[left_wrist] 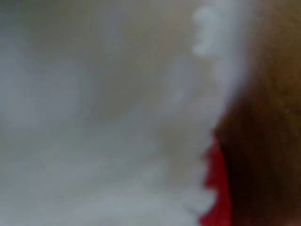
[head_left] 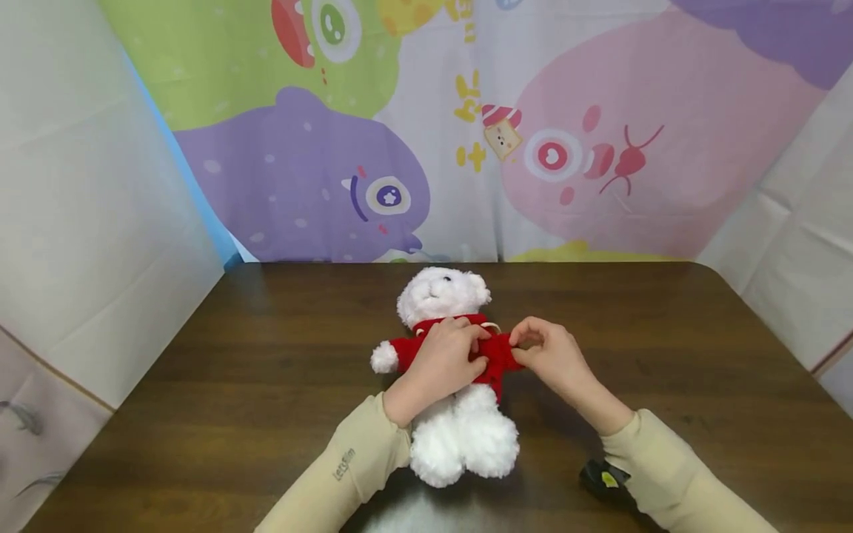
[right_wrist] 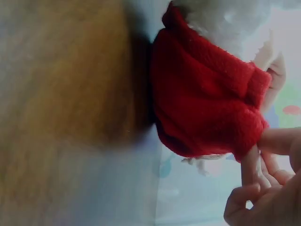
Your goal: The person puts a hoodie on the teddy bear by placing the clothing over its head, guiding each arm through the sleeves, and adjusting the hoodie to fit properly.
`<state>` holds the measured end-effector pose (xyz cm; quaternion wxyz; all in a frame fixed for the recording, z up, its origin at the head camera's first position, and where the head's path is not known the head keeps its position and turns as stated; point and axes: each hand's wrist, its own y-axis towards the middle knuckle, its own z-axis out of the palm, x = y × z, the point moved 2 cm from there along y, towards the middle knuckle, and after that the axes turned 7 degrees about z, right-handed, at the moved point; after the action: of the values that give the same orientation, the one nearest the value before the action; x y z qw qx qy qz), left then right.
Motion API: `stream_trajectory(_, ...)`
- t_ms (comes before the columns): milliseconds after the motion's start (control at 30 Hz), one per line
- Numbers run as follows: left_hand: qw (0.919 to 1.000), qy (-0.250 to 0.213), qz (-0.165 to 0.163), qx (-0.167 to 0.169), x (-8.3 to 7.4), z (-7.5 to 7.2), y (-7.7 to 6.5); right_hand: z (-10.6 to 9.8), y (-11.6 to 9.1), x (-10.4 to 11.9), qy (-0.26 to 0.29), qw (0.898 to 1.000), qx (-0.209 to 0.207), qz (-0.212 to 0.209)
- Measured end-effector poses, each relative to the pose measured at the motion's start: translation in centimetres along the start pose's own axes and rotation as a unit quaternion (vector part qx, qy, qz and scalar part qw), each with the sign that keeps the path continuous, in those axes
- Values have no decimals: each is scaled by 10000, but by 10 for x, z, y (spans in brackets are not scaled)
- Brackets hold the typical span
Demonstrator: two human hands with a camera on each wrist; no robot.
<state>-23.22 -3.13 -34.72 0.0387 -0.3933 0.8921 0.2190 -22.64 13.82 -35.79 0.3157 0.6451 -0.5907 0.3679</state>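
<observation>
A white plush teddy bear [head_left: 460,437] lies on its back on the table, head toward the far edge. It wears a red sweater [head_left: 495,363] with white cord at the neck. Across its chest lies my left hand [head_left: 445,359], bent fingers and thumb holding the sweater front. My right hand [head_left: 556,355] pinches the end of the sleeve [right_wrist: 247,134] on the right side; no white paw shows there. The other paw [head_left: 384,357] sticks out of its cuff. Blurred white fur [left_wrist: 117,141] fills most of the left wrist view.
The brown wooden table [head_left: 266,385] stretches out on both sides of the bear. A black object with a yellow-green mark [head_left: 603,477] is by my right sleeve. Behind the table hangs a cartoon-print curtain [head_left: 466,207], with pale fabric walls [head_left: 87,185] at the sides.
</observation>
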Motion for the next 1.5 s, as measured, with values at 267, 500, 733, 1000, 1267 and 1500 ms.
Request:
stream_trajectory(267, 9986, 131, 0, -519, -1, 5, -4, 2, 2, -8, -578, 9983, -15, -85)
stream_trajectory(500, 9968, -46, -265, -752, 3, 7, -8, 6, -2, -4, -763, 9953, -218, -547)
stream_trajectory(733, 9949, 587, 120, -809, -3, 10, -8, 9, -4, 0, -1397, 9765, -987, -1313)
stream_trajectory(1000, 9871, 1360, 464, -712, -9, 8, -8, 2, 4, -3, -1603, 9796, -738, -961)
stream_trajectory(1267, 9828, 1678, 585, -504, -14, 0, -7, -14, 16, -11, -1266, 9910, -273, -350)
stream_trajectory(1500, 9879, 1395, 532, -415, -18, -2, -5, -21, 19, -14, -870, 9958, 220, -169)
